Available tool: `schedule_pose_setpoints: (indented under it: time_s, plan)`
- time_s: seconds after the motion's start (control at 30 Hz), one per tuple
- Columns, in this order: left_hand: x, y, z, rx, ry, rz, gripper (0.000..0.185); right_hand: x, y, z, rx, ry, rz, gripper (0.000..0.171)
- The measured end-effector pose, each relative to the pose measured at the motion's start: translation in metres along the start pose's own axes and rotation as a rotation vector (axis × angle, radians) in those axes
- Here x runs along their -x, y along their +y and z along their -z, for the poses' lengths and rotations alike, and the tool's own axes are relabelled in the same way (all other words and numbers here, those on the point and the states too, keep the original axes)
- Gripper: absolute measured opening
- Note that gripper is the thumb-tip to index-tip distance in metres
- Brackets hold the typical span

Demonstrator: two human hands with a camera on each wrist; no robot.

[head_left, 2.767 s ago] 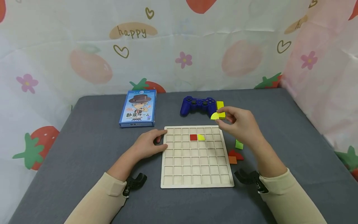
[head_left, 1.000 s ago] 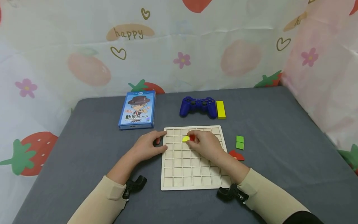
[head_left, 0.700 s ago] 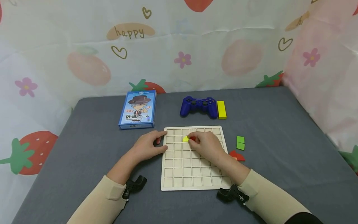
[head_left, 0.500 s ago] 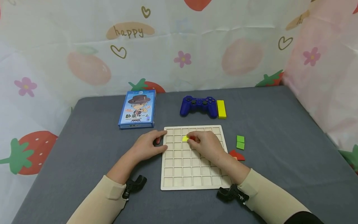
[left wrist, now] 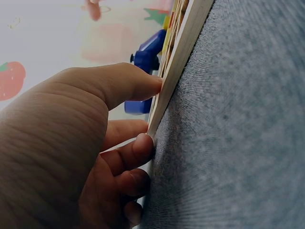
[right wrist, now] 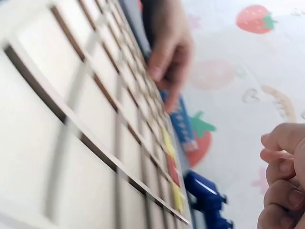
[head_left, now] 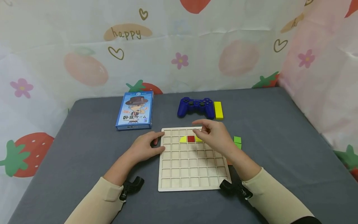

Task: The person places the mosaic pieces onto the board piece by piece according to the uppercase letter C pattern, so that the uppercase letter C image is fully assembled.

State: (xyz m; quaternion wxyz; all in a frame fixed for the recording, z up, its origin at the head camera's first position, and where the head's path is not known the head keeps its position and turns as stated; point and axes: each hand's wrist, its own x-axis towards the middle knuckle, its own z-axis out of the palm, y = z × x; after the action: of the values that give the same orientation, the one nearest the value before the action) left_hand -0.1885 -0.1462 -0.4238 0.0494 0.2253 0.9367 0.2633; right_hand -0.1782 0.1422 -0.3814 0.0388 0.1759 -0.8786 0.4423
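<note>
Where right hand (head_left: 216,134) hovers, nearer yellow piece (head_left: 198,139) partly hidden.

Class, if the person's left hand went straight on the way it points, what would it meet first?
Most likely the wooden grid board: the left hand appears to be touching its left edge.

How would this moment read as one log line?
left hand: touching left edge of grid board | right hand: above grid board, holding nothing | grid board: red square between two yellow pieces | beyond: blue controller, yellow block
</note>
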Motion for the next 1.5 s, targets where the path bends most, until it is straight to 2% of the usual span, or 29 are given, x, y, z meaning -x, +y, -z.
schedule_pose_setpoints:
  time_s: [0.13, 0.27, 0.57, 0.9, 1.27, 1.5]
  plan:
    - [0.002, -0.002, 0.001, -0.005, 0.004, 0.003, 0.053, -0.003, 0.001, 0.018, -0.06, 0.013, -0.003, 0.024]
    - [0.002, -0.002, 0.0, -0.006, 0.001, 0.005, 0.053, -0.005, 0.007, 0.035, -0.061, 0.013, -0.013, 0.029]
    - [0.0, -0.003, -0.003, -0.009, -0.002, 0.003, 0.053, -0.003, 0.035, 0.071, -0.052, -0.069, -0.079, 0.035]
    - [-0.001, -0.001, -0.003, -0.007, 0.002, 0.001, 0.054, 0.003, 0.074, 0.104, -0.039, -0.269, -0.208, 0.044]
    - [0.0, -0.001, -0.002, -0.006, 0.014, -0.008, 0.055, 0.01, 0.105, 0.114, -0.078, -0.464, -0.409, 0.039]
    - [0.001, -0.001, -0.003, -0.01, 0.013, -0.006, 0.054, 0.016, 0.11, 0.121, -0.1, -0.528, -0.445, 0.037]
